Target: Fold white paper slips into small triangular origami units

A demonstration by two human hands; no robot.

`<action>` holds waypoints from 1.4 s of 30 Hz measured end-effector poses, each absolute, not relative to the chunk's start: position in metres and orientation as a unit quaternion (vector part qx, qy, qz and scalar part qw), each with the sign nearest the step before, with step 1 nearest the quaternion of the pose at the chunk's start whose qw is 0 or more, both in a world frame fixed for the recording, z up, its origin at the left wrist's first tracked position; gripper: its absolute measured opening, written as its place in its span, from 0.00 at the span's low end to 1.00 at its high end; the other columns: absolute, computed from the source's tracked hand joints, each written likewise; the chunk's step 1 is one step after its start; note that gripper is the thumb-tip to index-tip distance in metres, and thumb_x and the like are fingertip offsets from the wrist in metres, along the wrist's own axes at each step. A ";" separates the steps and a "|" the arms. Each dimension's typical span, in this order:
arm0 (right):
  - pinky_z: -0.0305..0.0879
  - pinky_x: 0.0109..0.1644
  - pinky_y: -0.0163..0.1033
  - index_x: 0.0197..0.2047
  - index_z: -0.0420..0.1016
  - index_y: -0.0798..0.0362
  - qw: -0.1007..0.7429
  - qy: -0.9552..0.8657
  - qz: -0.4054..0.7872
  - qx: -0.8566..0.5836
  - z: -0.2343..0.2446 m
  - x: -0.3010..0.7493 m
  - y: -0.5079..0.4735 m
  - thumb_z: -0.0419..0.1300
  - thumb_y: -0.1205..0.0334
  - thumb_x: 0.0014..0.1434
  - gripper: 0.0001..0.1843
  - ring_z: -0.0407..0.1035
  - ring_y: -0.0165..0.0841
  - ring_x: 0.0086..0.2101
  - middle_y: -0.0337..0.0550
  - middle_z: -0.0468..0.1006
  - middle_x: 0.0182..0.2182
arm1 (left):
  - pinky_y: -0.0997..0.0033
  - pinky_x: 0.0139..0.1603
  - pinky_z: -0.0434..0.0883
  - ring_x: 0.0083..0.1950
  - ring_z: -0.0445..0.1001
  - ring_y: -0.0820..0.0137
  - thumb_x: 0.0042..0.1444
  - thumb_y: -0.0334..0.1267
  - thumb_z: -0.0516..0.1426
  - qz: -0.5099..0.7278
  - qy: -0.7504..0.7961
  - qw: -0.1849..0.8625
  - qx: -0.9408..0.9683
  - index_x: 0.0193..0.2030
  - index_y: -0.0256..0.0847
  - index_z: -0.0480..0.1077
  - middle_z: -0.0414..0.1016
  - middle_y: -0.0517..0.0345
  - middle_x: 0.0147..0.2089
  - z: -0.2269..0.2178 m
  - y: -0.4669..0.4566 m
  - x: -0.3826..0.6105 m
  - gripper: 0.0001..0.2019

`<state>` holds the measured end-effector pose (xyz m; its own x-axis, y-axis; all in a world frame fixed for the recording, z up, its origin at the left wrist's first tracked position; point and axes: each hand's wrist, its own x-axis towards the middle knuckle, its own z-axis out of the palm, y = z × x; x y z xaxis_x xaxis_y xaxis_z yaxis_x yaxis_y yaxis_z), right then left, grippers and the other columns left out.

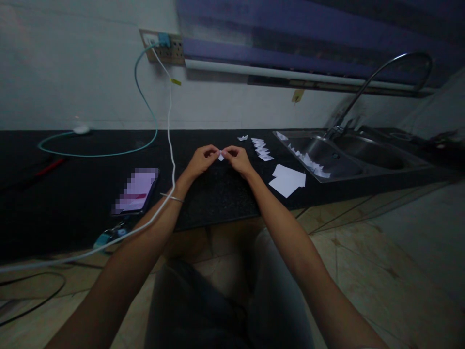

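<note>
Both hands meet over the black countertop (218, 198), pinching a small white piece of paper (220, 156) between them. My left hand (202, 161) grips its left side with closed fingers, and a thin bangle circles that wrist. My right hand (237, 159) pinches the right side. Just right of the hands lie several small folded white paper pieces (261, 149) in a cluster. Flat white paper squares (287, 180) are stacked near the counter's front edge.
A phone (136, 191) with a lit screen lies left of my hands, a white cable (170, 145) running to a wall socket (163, 47). A teal cable (109, 154) loops at the left. A steel sink (327, 157) with faucet (381, 72) holds more paper scraps.
</note>
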<state>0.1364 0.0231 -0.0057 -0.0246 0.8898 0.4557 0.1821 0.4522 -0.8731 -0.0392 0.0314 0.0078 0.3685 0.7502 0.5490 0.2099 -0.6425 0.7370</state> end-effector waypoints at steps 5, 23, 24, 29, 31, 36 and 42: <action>0.68 0.34 0.36 0.32 0.75 0.53 0.579 -0.628 0.311 -0.417 -0.004 0.135 0.023 0.65 0.46 0.51 0.18 0.69 0.32 0.31 0.41 0.76 0.29 | 0.75 0.31 0.66 0.29 0.70 0.73 0.53 0.45 0.62 0.512 0.325 0.324 0.726 0.34 0.36 0.78 0.77 0.56 0.28 0.012 0.029 -0.040 0.12; 0.65 0.47 0.44 0.37 0.66 0.53 0.481 -0.766 0.056 -0.422 -0.001 0.123 0.007 0.51 0.63 0.64 0.06 0.64 0.36 0.38 0.46 0.69 0.36 | 0.80 0.21 0.66 0.29 0.69 0.77 0.57 0.47 0.60 0.598 0.308 0.394 0.626 0.39 0.41 0.71 0.72 0.56 0.36 0.012 0.035 -0.040 0.12; 0.64 0.48 0.44 0.37 0.66 0.52 0.465 -0.777 0.046 -0.422 0.000 0.123 0.005 0.50 0.64 0.65 0.06 0.64 0.36 0.39 0.46 0.69 0.36 | 0.81 0.22 0.67 0.30 0.69 0.76 0.57 0.47 0.60 0.597 0.306 0.401 0.624 0.39 0.41 0.70 0.72 0.56 0.36 0.012 0.036 -0.040 0.12; 0.64 0.48 0.45 0.37 0.66 0.52 0.399 -0.811 0.001 -0.429 0.007 0.118 -0.005 0.49 0.66 0.65 0.06 0.64 0.37 0.40 0.48 0.69 0.37 | 0.82 0.25 0.68 0.33 0.70 0.76 0.58 0.47 0.60 0.599 0.289 0.464 0.585 0.42 0.43 0.69 0.71 0.56 0.38 0.009 0.034 -0.038 0.11; 0.65 0.47 0.44 0.37 0.67 0.53 0.380 -0.818 -0.009 -0.431 0.010 0.115 -0.009 0.49 0.66 0.65 0.07 0.64 0.37 0.39 0.49 0.69 0.38 | 0.82 0.26 0.68 0.33 0.70 0.76 0.59 0.46 0.59 0.599 0.284 0.479 0.575 0.42 0.44 0.69 0.71 0.57 0.38 0.009 0.033 -0.038 0.10; 0.65 0.44 0.43 0.36 0.67 0.53 0.394 -0.807 -0.006 -0.440 0.011 0.109 -0.013 0.51 0.66 0.63 0.05 0.64 0.36 0.37 0.48 0.69 0.38 | 0.81 0.27 0.68 0.32 0.70 0.77 0.61 0.47 0.57 0.590 0.269 0.490 0.583 0.41 0.43 0.68 0.71 0.57 0.37 0.009 0.032 -0.038 0.10; 0.64 0.43 0.42 0.32 0.65 0.52 0.477 -0.762 0.032 -0.437 0.009 0.114 -0.006 0.53 0.68 0.60 0.05 0.64 0.35 0.36 0.43 0.69 0.33 | 0.81 0.22 0.65 0.28 0.69 0.76 0.60 0.54 0.55 0.519 0.306 0.464 0.649 0.36 0.40 0.67 0.69 0.57 0.32 0.008 0.036 -0.034 0.17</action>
<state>0.1139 -0.0057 0.0085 -0.1622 0.6963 0.6992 0.6362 0.6154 -0.4653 -0.0336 0.0364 0.0080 0.2735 0.8793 0.3898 -0.0831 -0.3821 0.9204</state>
